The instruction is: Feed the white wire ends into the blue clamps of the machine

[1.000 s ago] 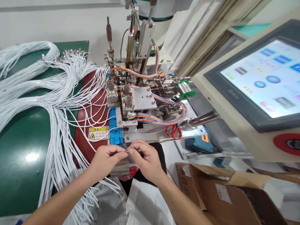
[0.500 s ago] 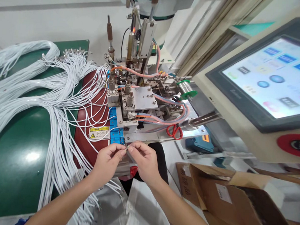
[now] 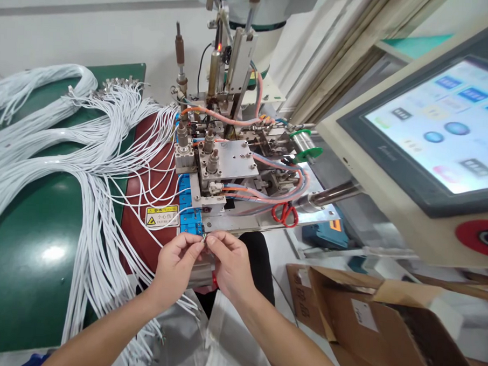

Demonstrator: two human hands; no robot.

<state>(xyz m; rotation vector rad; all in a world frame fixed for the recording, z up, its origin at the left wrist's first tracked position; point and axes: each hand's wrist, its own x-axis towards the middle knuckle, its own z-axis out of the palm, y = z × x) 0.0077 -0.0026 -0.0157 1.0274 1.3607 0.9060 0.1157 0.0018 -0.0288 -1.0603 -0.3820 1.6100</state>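
My left hand [image 3: 175, 265] and my right hand [image 3: 229, 263] meet fingertip to fingertip just in front of the metal assembly machine [image 3: 224, 166]. Both pinch a thin white wire end [image 3: 203, 237] with a small metal terminal between thumb and forefinger. The pinch sits just below the blue fixture block [image 3: 188, 215] at the machine's front edge. A big bundle of white wires [image 3: 67, 148] fans across the green table [image 3: 26, 260] and the red mat [image 3: 146, 200] to my left.
A touch screen panel [image 3: 436, 132] with a red button [image 3: 482, 236] stands at the right. Red-handled scissors [image 3: 283, 213] lie on the machine plate. An open cardboard box [image 3: 383, 329] sits at the lower right. A yellow warning label [image 3: 161, 217] is on the red mat.
Both hands have moved slightly left and up toward the blue fixture, still pinching the wire end. The view has shifted a little.
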